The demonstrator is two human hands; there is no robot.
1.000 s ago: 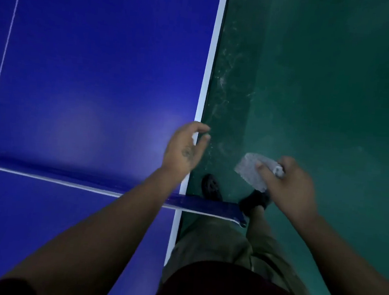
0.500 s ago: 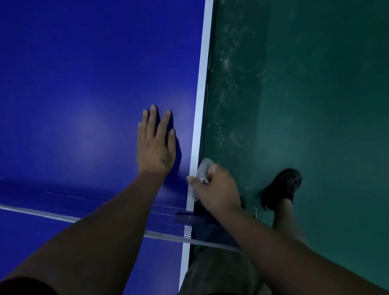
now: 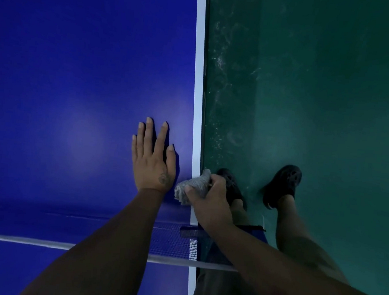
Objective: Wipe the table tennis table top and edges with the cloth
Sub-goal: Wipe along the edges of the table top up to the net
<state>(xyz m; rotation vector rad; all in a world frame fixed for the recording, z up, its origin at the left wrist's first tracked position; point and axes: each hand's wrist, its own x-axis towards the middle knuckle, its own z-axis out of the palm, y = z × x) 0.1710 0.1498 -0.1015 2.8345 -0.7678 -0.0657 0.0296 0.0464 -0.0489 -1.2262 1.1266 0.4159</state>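
The blue table tennis table [image 3: 77, 78] fills the left of the view, with a white line along its right edge [image 3: 198, 77]. My left hand [image 3: 152, 160] lies flat on the blue top, fingers straight, just left of that line. My right hand [image 3: 210, 198] grips a bunched grey cloth [image 3: 191, 188] and holds it against the white edge line, close beside my left wrist. Part of the cloth is hidden under my fingers.
The net [image 3: 171, 241] with its white top band crosses the table below my hands, and its blue post clamp [image 3: 247, 232] sticks out past the edge. Right of the table is green floor [image 3: 323, 88], where my two dark shoes [image 3: 282, 185] stand.
My right hand brought the cloth from above the floor onto the table's right edge. My left hand went from hovering at the edge to lying flat on the top. The view shifted along the table.
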